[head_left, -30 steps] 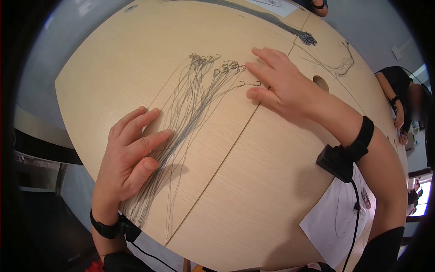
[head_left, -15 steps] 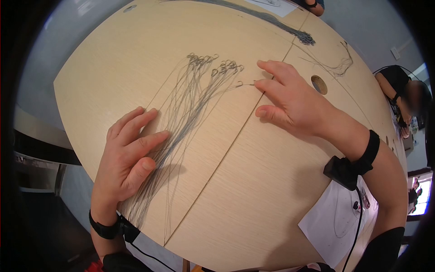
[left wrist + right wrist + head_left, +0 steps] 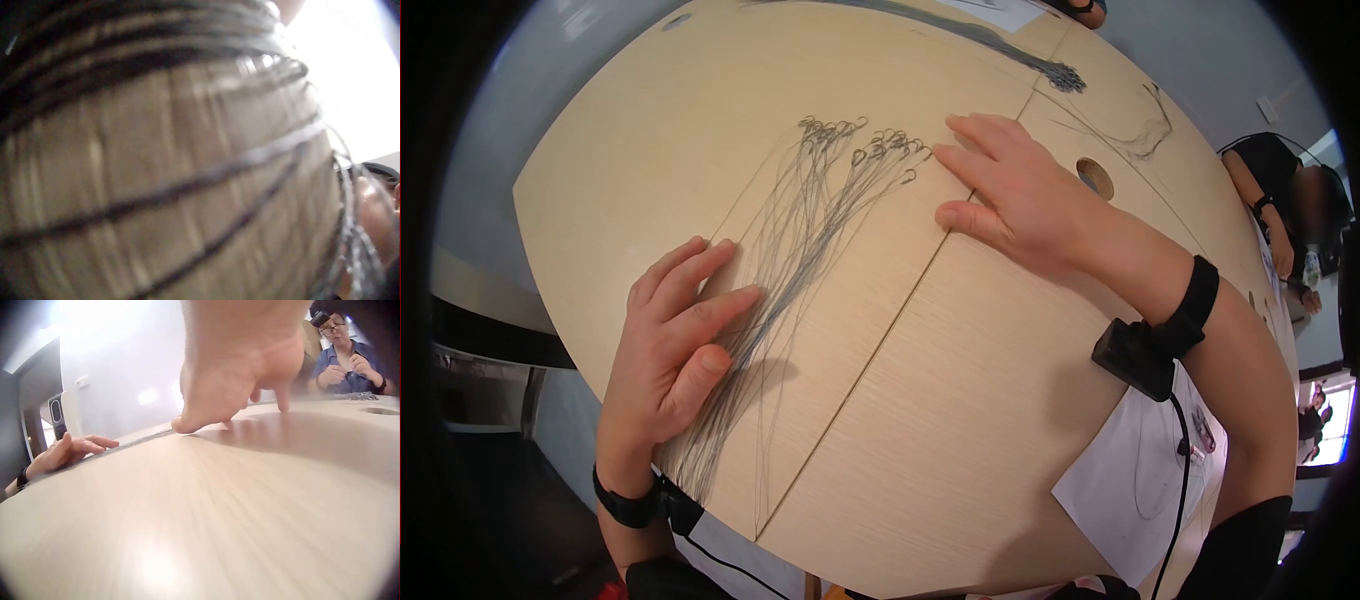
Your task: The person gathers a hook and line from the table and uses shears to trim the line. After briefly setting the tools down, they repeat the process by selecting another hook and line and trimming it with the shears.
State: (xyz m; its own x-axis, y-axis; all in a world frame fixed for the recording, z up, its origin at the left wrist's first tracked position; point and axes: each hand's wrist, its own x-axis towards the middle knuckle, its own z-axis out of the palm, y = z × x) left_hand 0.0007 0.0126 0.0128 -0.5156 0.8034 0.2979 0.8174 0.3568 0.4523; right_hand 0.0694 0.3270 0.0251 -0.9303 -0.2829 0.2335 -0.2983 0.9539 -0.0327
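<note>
Behind the left hand [image 3: 658,360], some hooked strands [image 3: 783,293] are partly hidden.

Hooked lines [image 3: 795,285]: on the table [image 3: 960,420]; hooks [image 3: 890,142] at the far end, tails at the near-left edge.
Left hand [image 3: 672,360]: at the left of the lines, partly over them.
Right hand [image 3: 1025,195]: right of the hooks, straddling the table seam [image 3: 874,350].
Table hole [image 3: 1095,178]: beyond the right wrist.
Second bundle [image 3: 985,38]: behind the hooks.
Loose strands [image 3: 1165,130]: behind the hole.
Paper sheet [image 3: 1100,490]: near right, beside the right forearm.
</note>
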